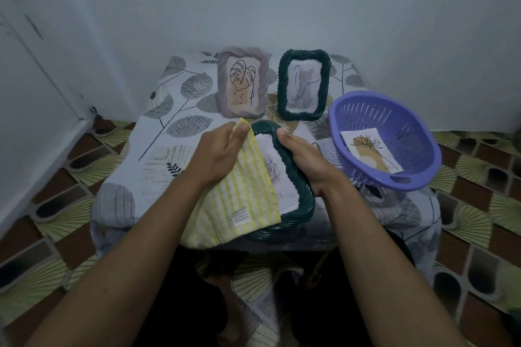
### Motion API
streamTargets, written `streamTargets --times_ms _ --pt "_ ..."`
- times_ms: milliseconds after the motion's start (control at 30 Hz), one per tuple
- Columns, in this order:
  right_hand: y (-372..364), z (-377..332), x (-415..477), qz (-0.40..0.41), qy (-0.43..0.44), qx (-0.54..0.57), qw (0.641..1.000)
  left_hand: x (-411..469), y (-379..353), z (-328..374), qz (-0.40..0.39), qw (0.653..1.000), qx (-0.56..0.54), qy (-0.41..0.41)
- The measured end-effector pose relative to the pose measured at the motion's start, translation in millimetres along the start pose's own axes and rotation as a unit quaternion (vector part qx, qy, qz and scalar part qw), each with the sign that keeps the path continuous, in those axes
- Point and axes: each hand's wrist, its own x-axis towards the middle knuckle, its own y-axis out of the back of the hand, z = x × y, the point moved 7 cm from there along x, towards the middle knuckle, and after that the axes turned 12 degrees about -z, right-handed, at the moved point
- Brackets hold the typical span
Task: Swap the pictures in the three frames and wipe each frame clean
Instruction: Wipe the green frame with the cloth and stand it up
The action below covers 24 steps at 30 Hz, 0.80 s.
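A dark green frame (293,177) with a rose drawing lies tilted over the table's front edge. My right hand (303,162) grips its right side. My left hand (218,153) pinches a yellow and white striped cloth (239,203) that covers the frame's left half. At the back of the table stand two more frames: a grey one (243,84) with a leaf drawing, and a dark green one (304,84) with a cat drawing.
A purple plastic colander (394,121) sits at the table's right and holds a loose picture (369,152) of a plant. The small table (169,110) has a leaf-print cover and stands against a wall. Patterned floor tiles surround it.
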Motion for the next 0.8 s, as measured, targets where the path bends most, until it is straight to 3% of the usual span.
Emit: streamTargets --times_ms 133,233,367,500,600,700,800 --pt "2.6 -0.9 -2.0 -0.016 -0.037 -0.006 0.999 -3.4 -3.5 -5.7 -0.015 0.997 -0.072 0.019" --pt "8.3 3.4 -2.4 0.002 -0.039 0.045 0.998 -6.3 -0.1 -14.9 0.029 0.993 -0.080 0.078" --pt "15.4 11.8 -8.3 0.042 0.025 0.175 0.983 -11.4 14.8 -39.0 0.130 0.966 -0.100 0.198" --pt "2.5 22.5 -9.9 0.088 0.092 0.254 0.959 -18.9 19.8 -41.4 0.175 0.948 -0.086 0.253" --pt "-3.3 23.5 -9.4 0.181 0.098 0.210 0.956 -21.2 15.2 -38.3 0.187 0.940 -0.113 0.262" --pt "17.9 34.3 -2.1 0.265 0.116 0.163 0.943 -22.5 6.5 -25.2 0.197 0.947 -0.143 0.208" --pt "9.6 17.7 -8.0 0.286 0.137 0.131 0.939 -24.2 4.1 -17.2 0.197 0.963 -0.019 0.181"
